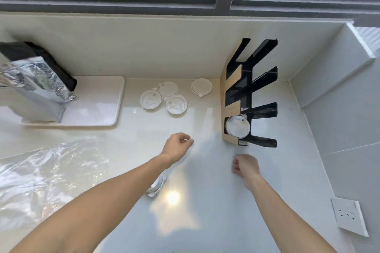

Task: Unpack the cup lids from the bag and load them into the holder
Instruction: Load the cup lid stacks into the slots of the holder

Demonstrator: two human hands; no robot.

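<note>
On the pale countertop (195, 222) below the window, the black-and-wood lid holder (249, 92) stands against the right-hand corner, with a stack of white lids (237, 126) seated in its nearest compartment; the compartments behind it show no lids. Four loose cup lids lie flat on the counter left of the holder — a cluster of three (164, 98) touching or overlapping one another, and a single lid (202, 87) apart, nearer the holder. One more lid (157, 186) is partly hidden beneath the left forearm. The clear plastic bag (51, 174) lies crumpled at the left edge. The left hand (176, 147) hovers mid-counter, fingers curled loosely, holding nothing visible. The right hand (245, 165) hangs just in front of the holder, fingers curled downward — whether it grips anything cannot be determined. A foil pouch (35, 82) stands on a white tray (98, 104) at the far left.
</note>
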